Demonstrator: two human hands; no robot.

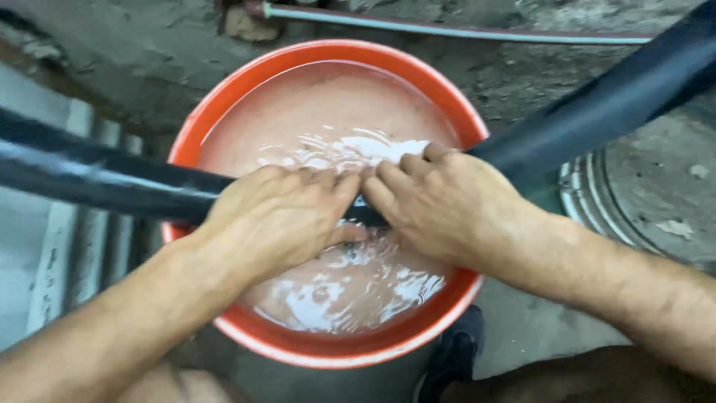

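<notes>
Rough concrete floor (522, 75), thin pipe (462, 31) along the top. Orange basin (328, 54) of rippling water; black rubber tube (97, 175) stretched across it, left hand (280, 216) and right hand (440, 205) both clenched around its middle, fingertips touching.

Left hand (280, 216): palm down, fingers curled tight.
Right hand (440, 201): palm down, fingers curled, touching the left.
</notes>
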